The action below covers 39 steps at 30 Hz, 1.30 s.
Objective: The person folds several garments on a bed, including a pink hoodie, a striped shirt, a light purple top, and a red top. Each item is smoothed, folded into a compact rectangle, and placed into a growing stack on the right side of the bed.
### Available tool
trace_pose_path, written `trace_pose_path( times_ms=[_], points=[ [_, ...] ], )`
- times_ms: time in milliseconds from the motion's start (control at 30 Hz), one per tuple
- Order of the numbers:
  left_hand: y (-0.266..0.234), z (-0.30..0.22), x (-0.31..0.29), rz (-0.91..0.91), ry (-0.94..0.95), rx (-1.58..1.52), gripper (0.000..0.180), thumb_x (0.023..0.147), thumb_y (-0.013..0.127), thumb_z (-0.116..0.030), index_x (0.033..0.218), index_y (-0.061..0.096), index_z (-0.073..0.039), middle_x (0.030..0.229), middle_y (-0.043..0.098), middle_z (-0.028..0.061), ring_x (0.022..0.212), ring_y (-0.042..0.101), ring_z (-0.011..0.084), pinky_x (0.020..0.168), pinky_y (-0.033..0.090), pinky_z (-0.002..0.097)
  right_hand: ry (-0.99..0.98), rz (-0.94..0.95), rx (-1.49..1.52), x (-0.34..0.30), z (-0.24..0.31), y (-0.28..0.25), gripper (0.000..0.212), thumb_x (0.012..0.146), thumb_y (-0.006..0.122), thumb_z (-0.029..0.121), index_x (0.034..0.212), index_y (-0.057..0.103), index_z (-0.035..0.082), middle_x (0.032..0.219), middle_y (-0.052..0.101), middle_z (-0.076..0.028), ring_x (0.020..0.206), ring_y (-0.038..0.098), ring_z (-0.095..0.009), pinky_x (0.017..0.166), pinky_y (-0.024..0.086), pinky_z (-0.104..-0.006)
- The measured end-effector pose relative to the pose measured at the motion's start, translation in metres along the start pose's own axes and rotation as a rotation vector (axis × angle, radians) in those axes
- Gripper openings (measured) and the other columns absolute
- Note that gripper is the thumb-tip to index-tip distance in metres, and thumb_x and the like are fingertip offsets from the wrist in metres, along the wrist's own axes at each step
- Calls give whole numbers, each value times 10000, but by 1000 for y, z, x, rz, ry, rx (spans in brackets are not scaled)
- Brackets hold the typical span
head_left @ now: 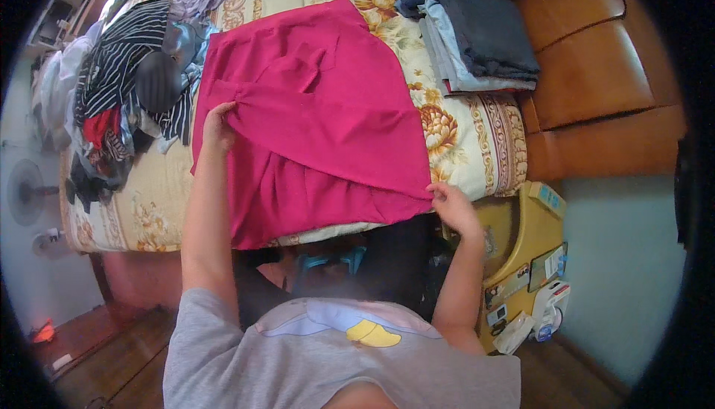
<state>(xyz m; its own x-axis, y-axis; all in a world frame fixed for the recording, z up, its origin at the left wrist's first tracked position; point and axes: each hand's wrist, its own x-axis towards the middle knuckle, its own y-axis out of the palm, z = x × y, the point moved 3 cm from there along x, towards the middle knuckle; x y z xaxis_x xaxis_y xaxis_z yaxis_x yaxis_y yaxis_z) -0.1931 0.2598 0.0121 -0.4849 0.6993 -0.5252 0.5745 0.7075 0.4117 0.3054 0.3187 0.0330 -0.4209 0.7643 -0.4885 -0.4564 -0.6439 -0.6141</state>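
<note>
So I've got this bright pink garment (328, 141) spread across the bed (164, 208), its bottom reaching the side nearest me. My left hand (218, 127) is gripping one edge of the cloth, fingers tight, and my right hand (453, 206) has a corner pinched by the bed's near edge, with a fold slanting between the two. Toward the bed's left end there's a messy clothes heap (123, 59), stripes and all. On the bed's right end sits a folded stack (491, 36), beside some brown leather-look furniture (596, 74).
</note>
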Motion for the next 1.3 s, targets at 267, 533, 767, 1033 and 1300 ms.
trace_pose_path(
  times_ms=[267, 533, 767, 1033, 1300],
  points=[
    [11, -3, -12, 128, 54, -146, 290, 845, 574, -220, 1044, 564, -10, 1061, 604, 104, 956, 585, 256, 892, 439, 414, -350, -876, -292, 150, 94, -12, 346, 795, 590, 190, 1092, 511, 32, 869, 578, -233, 843, 576, -338, 753, 452, -425],
    [-28, 27, 30, -197, 175, 123, 343, 795, 654, -129, 1043, 509, 60, 992, 592, 165, 842, 613, 264, 733, 518, 388, 21, -834, -280, 179, 78, 19, 232, 877, 477, 246, 1007, 473, 53, 830, 615, -173, 777, 596, -357, 651, 457, -472],
    [-57, 36, 57, -187, 362, 207, 403, 821, 621, -174, 1146, 478, 16, 1026, 590, 129, 869, 596, 230, 736, 483, 357, -138, -761, -174, 183, 62, 16, 338, 854, 528, 251, 1107, 444, 43, 997, 569, -191, 916, 556, -359, 762, 436, -457],
    [-51, 49, -176, -162, 777, 1723, 678, 762, 632, -239, 1353, 318, -131, 1401, 272, 159, 1293, 257, 327, 974, 227, 589, -482, -481, -430, 29, 67, 82, 773, 716, 677, 328, 1351, 283, 129, 1401, 226, -149, 1300, 194, -360, 988, 174, -613],
    [-124, 93, -212, 146, 870, 2111, 606, 778, 479, -109, 1359, 321, -183, 1412, 283, 102, 1303, 267, 303, 1000, 233, 555, -494, -244, -991, -10, 47, 92, 645, 775, 547, 150, 1362, 282, 118, 1414, 261, -117, 1290, 254, -353, 983, 260, -570]
  ],
)
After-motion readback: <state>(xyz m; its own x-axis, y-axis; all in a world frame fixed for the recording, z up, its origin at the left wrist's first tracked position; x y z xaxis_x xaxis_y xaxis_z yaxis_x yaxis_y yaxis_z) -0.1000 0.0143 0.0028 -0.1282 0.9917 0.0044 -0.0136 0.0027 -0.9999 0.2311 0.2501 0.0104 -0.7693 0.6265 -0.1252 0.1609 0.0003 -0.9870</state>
